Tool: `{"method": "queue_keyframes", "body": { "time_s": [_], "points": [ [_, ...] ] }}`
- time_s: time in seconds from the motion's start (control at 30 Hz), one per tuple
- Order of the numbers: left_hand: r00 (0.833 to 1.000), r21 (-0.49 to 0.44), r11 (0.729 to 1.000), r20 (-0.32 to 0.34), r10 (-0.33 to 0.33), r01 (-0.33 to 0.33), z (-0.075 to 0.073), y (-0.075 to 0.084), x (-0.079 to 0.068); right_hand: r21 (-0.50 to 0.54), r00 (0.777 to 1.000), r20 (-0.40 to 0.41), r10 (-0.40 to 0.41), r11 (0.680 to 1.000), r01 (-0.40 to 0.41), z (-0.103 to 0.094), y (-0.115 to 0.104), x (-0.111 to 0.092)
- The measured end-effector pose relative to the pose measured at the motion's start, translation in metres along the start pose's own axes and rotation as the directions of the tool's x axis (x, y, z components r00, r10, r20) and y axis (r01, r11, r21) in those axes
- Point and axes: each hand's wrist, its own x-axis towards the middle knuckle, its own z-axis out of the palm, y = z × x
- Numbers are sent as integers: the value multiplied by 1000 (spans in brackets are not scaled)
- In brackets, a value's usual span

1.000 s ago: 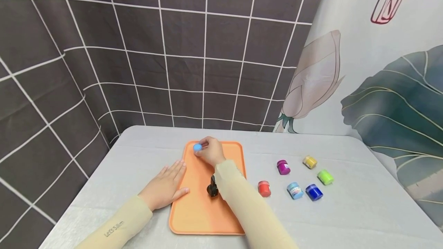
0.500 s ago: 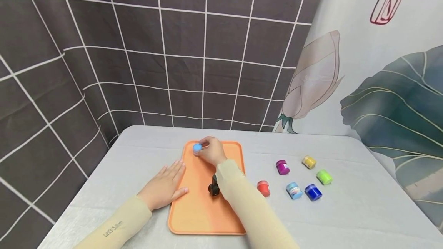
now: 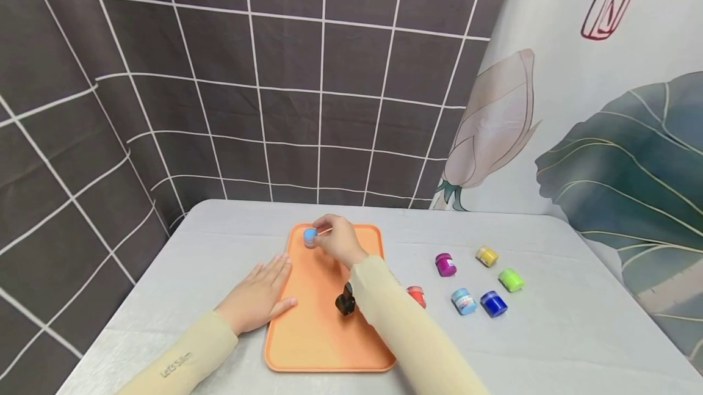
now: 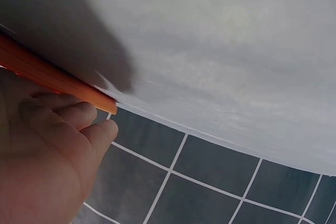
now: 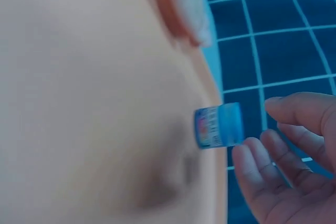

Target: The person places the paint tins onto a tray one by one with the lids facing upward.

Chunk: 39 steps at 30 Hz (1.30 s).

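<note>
A small light-blue paint jar (image 3: 310, 237) stands upright near the far left corner of the orange tray (image 3: 307, 346). Right beside it is my right hand (image 3: 342, 242). In the right wrist view the fingers and thumb of that hand (image 5: 294, 166) are spread apart around the lid side of the jar (image 5: 218, 125), holding nothing. My left hand (image 3: 260, 297) lies flat with straight fingers over the tray's left rim. The left wrist view shows those fingers (image 4: 79, 116) against the tray's orange edge (image 4: 68, 85).
Right of the tray lie several paint jars: purple (image 3: 445, 264), yellow (image 3: 487, 256), green (image 3: 511, 279), dark blue (image 3: 493, 303), light blue (image 3: 464, 301) and red (image 3: 416, 296), partly behind my right sleeve. A black wrist device (image 3: 345, 300) hangs under my right wrist. Dark checked cloth (image 3: 285, 108) backs the table.
My right hand has loosened from the light-blue jar and drawn slightly to the right, so more of the jar's side shows. The left hand stays put. The head view shifts a little.
</note>
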Motion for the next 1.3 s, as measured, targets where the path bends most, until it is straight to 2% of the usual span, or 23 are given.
{"method": "queue_keyframes", "body": {
  "time_s": [0.3,0.5,0.73,1.1,1.3],
  "points": [
    [1000,-2,1000,7,-4,4,-1,0,1,-105,987,34,-159,981,162,-19,-12,-25],
    [1000,-4,1000,11,-10,10,-3,1,1,-145,979,33,-199,969,202,-34,-19,-43],
    [1000,-2,1000,13,-8,8,-3,2,0,-178,968,24,-248,952,249,-55,-15,-64],
    [1000,2,1000,4,-1,1,-1,-1,-1,-295,976,-14,-216,934,203,-91,-3,-89],
    [1000,-6,1000,-3,2,-2,-2,1,-1,-356,992,-22,-124,928,108,-105,-1,-98]
  ]
}}
